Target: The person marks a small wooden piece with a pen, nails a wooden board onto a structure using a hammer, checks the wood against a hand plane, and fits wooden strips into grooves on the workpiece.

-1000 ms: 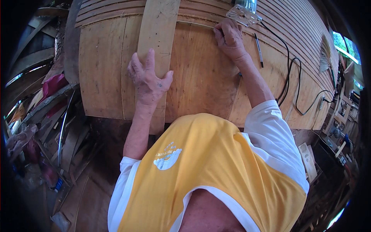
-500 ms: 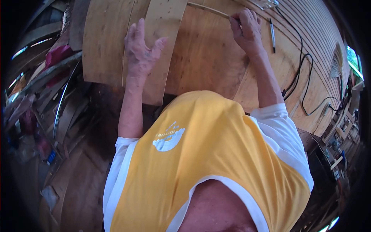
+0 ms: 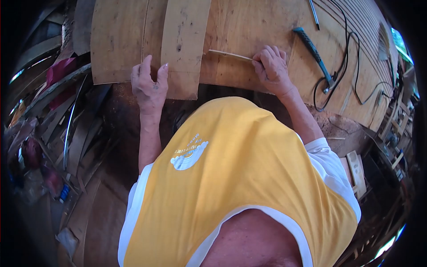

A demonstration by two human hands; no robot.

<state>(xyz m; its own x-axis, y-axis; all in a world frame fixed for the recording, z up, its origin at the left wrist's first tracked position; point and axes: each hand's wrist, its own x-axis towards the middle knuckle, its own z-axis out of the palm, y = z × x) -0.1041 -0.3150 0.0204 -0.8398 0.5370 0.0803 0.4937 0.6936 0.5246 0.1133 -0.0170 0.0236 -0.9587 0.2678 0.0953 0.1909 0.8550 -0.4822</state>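
Note:
My right hand [image 3: 272, 71] is closed on one end of a thin wooden stick [image 3: 229, 54], which points left over the plywood surface [image 3: 249, 26]. My left hand [image 3: 150, 86] is at the front edge of the wooden boards, thumb and fingers apart, with nothing held in it. Beside it lies a pale board [image 3: 184, 49], and a wider board [image 3: 116, 44] is on its other side. A hammer [image 3: 315, 55] with a dark and teal handle rests to the right of my right hand.
A black cable [image 3: 346, 66] loops at the right beside the hammer. A pen-like tool [image 3: 314, 15] lies near the top. Ribbed wood [image 3: 369, 26] is at the far right. Scrap strips [image 3: 80, 133] and a pink item [image 3: 60, 71] crowd the left.
Both hands have come nearer my body, the right one bringing the stick with it. The hammer, out of sight before, now shows. The view has shifted, and the pen-like tool sits higher.

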